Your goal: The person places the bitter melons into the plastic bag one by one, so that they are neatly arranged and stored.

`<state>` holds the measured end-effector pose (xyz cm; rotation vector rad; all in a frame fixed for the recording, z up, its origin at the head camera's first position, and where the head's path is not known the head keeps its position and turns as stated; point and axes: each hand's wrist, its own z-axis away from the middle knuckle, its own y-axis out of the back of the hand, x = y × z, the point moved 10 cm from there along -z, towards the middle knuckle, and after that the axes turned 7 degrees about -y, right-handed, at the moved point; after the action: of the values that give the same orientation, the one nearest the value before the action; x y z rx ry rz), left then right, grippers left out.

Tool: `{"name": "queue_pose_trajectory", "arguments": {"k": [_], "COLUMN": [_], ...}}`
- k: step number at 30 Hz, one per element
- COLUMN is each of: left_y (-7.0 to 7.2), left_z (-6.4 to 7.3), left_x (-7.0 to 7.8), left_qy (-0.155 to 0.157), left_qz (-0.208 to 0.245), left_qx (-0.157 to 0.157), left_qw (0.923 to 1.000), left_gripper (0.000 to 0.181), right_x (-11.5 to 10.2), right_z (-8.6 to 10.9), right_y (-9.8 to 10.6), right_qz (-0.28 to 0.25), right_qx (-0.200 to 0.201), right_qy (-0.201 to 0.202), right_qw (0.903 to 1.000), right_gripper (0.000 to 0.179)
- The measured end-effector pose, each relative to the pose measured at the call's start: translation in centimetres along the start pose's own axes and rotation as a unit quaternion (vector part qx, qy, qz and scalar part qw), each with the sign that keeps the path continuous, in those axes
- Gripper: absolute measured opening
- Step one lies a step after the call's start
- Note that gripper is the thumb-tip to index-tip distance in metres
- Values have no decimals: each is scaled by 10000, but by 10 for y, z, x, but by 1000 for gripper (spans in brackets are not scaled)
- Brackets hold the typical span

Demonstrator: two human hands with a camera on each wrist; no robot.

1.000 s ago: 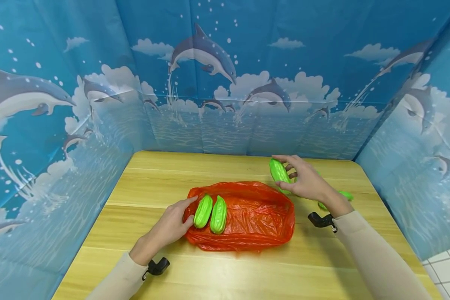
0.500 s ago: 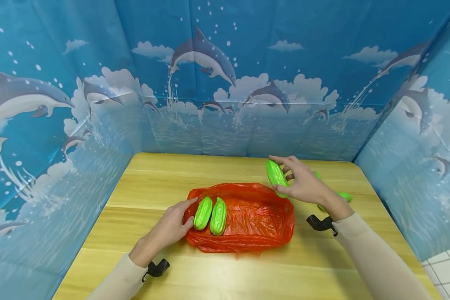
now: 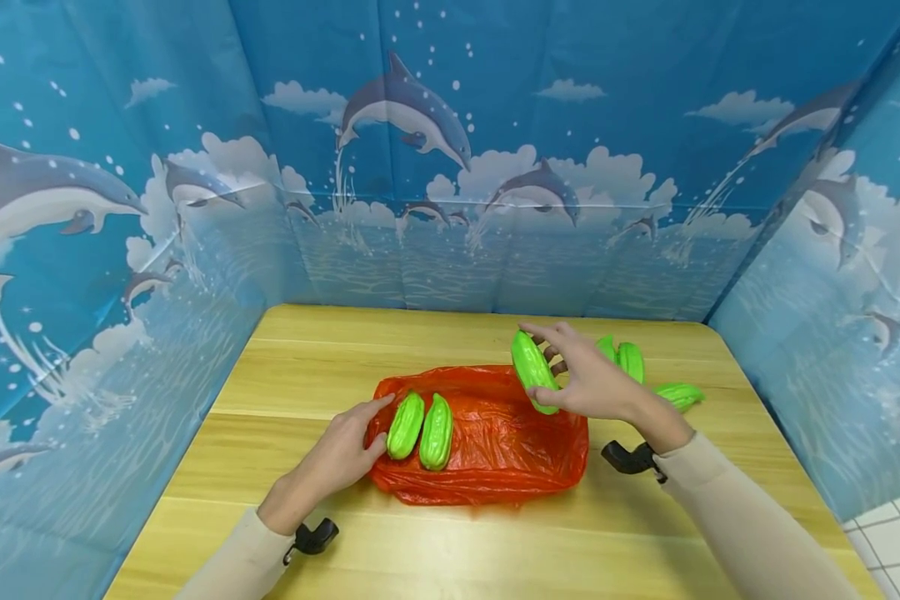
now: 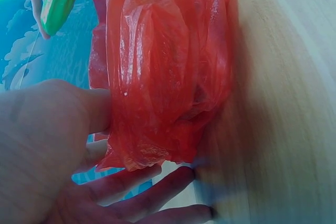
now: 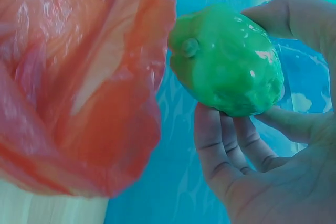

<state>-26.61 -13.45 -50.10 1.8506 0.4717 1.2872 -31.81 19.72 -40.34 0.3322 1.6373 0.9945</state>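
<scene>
- Here's the right hand (image 3: 588,379), thumb and fingers pinching the held gourd (image 3: 532,368), bright green and ridged, clear of the desk (image 3: 457,554).
- The held gourd is tilted, its upper end leaning left, lined up in the head view with the far right rim of the red bag (image 3: 506,433); whether they touch, I cannot tell.
- Over to the left hand (image 3: 345,442): fingers spread, touching the left end of the bag, thumb and forefinger well apart.
- Inside the bag, at that left end, one bagged gourd (image 3: 406,425) and a second bagged gourd (image 3: 437,432) lie side by side, the bag's mouth gaping upward around them.
- Beyond the right arm, on the desk: a rear gourd (image 3: 606,347) partly hidden, a middle gourd (image 3: 631,361) just beside it, and a right-hand gourd (image 3: 681,395) partly behind the wrist.
- Backdrop: a blue dolphin-print curtain (image 3: 435,258).
</scene>
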Motion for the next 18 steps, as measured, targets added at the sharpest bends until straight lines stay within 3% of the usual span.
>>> {"name": "queue_pose_trajectory", "arguments": {"k": [18], "left_y": [-1], "left_z": [-3], "left_x": [0], "left_qy": [13], "left_qz": [-54], "left_qx": [-49], "left_qw": [10000], "left_gripper": [64], "right_x": [-18], "right_z": [0], "right_y": [-27], "right_qz": [287], "right_qx": [-318], "right_qy": [276], "right_qw": [9987], "right_gripper": [99]}}
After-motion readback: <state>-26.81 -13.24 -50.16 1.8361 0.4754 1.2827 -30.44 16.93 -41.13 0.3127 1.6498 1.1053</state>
